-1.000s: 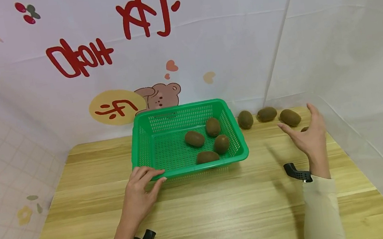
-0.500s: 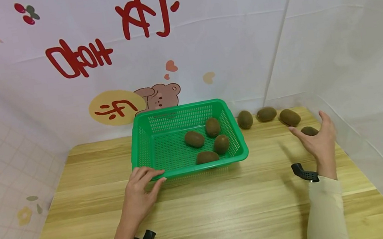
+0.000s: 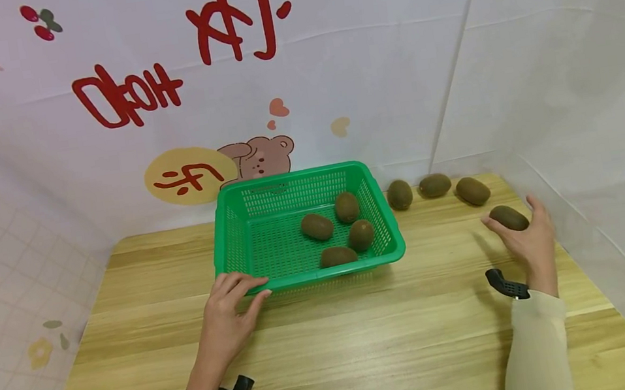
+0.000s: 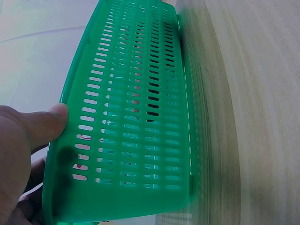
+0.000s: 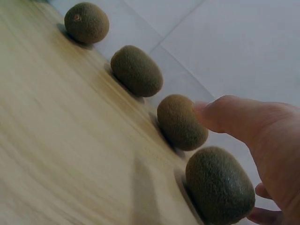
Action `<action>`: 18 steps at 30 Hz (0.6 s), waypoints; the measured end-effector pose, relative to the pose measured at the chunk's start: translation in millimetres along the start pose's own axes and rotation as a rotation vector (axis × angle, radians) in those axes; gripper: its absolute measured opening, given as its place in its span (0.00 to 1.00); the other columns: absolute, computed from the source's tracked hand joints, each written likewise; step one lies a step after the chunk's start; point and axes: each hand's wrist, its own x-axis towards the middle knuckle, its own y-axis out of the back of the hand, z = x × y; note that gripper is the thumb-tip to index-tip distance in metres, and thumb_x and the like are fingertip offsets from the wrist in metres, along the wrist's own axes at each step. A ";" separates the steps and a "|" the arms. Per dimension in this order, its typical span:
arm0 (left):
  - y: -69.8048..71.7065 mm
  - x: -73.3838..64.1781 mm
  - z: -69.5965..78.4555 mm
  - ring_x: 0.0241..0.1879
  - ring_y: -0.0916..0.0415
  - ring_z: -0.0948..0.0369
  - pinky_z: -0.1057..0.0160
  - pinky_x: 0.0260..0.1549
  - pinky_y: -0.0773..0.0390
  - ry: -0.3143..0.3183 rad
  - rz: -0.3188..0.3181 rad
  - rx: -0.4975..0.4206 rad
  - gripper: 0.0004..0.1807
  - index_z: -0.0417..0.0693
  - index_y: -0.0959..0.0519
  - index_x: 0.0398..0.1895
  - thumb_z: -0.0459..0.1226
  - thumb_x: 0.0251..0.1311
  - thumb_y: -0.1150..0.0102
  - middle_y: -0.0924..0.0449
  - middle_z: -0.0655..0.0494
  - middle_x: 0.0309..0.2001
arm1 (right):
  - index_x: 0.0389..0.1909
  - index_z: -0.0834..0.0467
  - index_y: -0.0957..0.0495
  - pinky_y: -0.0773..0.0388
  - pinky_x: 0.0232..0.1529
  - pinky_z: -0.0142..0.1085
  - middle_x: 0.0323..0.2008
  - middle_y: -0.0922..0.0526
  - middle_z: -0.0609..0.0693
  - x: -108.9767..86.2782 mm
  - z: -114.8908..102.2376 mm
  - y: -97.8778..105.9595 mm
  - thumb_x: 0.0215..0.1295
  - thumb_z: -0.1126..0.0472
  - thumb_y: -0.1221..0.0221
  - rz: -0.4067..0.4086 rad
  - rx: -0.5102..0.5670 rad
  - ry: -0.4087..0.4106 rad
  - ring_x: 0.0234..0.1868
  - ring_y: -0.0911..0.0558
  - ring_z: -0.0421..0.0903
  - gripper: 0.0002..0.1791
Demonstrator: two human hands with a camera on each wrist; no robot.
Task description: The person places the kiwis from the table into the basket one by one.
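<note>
In the head view my left hand [image 3: 224,315] holds the front rim of a green plastic basket [image 3: 305,277], near its left corner. The left wrist view shows the thumb [image 4: 49,123] on the basket's outer edge and fingers behind it. Several brown kiwis [image 3: 361,235] lie inside, toward the right. My right hand [image 3: 535,248] is at the table's right side, thumb and fingers spread around the nearest kiwi [image 3: 508,218]. In the right wrist view the thumb stands apart from that kiwi [image 5: 219,185]; some fingers are partly hidden behind it.
Three more kiwis, a right one [image 3: 473,191], a middle one [image 3: 435,185] and a left one [image 3: 400,194], lie along the table's back edge, right of the basket. White printed sheeting [image 3: 390,66] rises behind and beside the wooden table [image 3: 368,346].
My right hand has moved to the right and toward me, from beside the back-row kiwis to around the nearest kiwi. The left hand and the basket have stayed in place.
</note>
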 end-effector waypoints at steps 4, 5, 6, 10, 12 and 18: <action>0.7 0.7 0.6 0.43 0.26 0.59 0.64 0.44 0.25 0.004 -0.006 0.003 0.13 0.49 0.11 0.44 0.34 0.55 0.23 0.15 0.57 0.39 | 0.84 0.52 0.60 0.51 0.76 0.68 0.83 0.59 0.59 1.4 5.8 0.9 0.62 0.36 0.32 -0.018 -0.010 -0.012 0.82 0.56 0.67 0.61; 0.9 0.6 0.8 0.43 0.26 0.59 0.63 0.44 0.25 0.007 -0.007 0.001 0.13 0.49 0.11 0.44 0.34 0.55 0.23 0.15 0.57 0.39 | 0.84 0.52 0.59 0.50 0.76 0.68 0.83 0.58 0.60 1.9 6.8 1.0 0.63 0.37 0.33 -0.019 -0.013 -0.013 0.81 0.54 0.68 0.60; 0.9 0.5 0.8 0.43 0.26 0.59 0.63 0.44 0.26 0.010 -0.009 -0.002 0.13 0.49 0.11 0.44 0.34 0.55 0.24 0.15 0.57 0.40 | 0.84 0.52 0.58 0.48 0.75 0.67 0.83 0.57 0.60 2.3 7.5 0.6 0.64 0.38 0.34 -0.019 -0.014 -0.017 0.81 0.52 0.68 0.59; 0.8 0.1 0.9 0.43 0.26 0.58 0.63 0.44 0.26 0.007 -0.006 0.000 0.13 0.48 0.11 0.44 0.34 0.55 0.24 0.15 0.57 0.40 | 0.83 0.53 0.51 0.41 0.73 0.65 0.81 0.49 0.62 3.4 10.0 -1.5 0.68 0.43 0.36 0.011 -0.020 -0.034 0.78 0.44 0.69 0.51; 0.7 -0.1 0.9 0.43 0.26 0.58 0.64 0.43 0.26 0.005 -0.004 -0.002 0.13 0.48 0.11 0.44 0.34 0.55 0.24 0.15 0.57 0.39 | 0.82 0.54 0.47 0.38 0.72 0.64 0.80 0.46 0.61 3.4 10.8 -3.0 0.70 0.46 0.37 0.033 -0.014 -0.056 0.76 0.40 0.69 0.46; 0.8 -0.5 -0.1 0.43 0.26 0.59 0.64 0.44 0.26 0.010 -0.009 -0.001 0.13 0.48 0.11 0.45 0.34 0.56 0.24 0.15 0.57 0.40 | 0.79 0.52 0.38 0.32 0.69 0.57 0.77 0.36 0.59 2.8 11.8 -5.5 0.71 0.50 0.37 0.097 -0.014 -0.100 0.72 0.31 0.65 0.39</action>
